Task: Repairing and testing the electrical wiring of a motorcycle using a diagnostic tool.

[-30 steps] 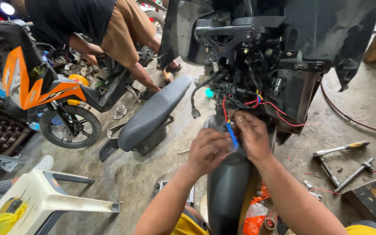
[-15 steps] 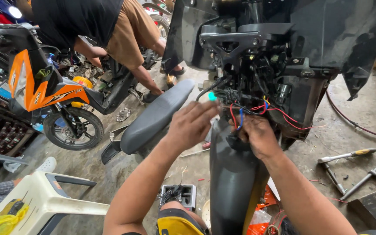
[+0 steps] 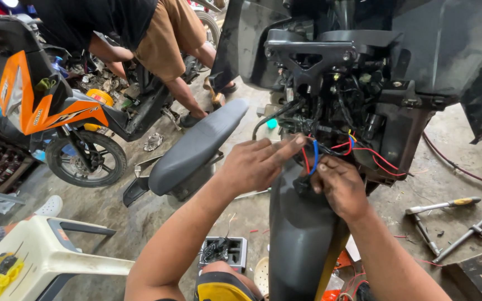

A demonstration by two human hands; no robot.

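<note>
Oily concrete floor [image 3: 112,223] — both hands, left hand [image 3: 255,164] and right hand [image 3: 338,187], pinch scooter wires [image 3: 313,156].

Even, soft daylight, moderately bright; no hard-edged shadows. Concrete floor [image 3: 196,223] lit flat grey, with only a faint dark patch under the detached grey seat [image 3: 196,147]. Black scooter body panel [image 3: 447,44] carries a dull sheen, no harsh glare. Wiring cavity [image 3: 336,111] sits in deep shade, detail murky. Both hands sharp, little motion blur. Wide-angle bending toward the edges: orange motorcycle [image 3: 46,111] and white plastic chair [image 3: 40,256] look stretched.
</note>
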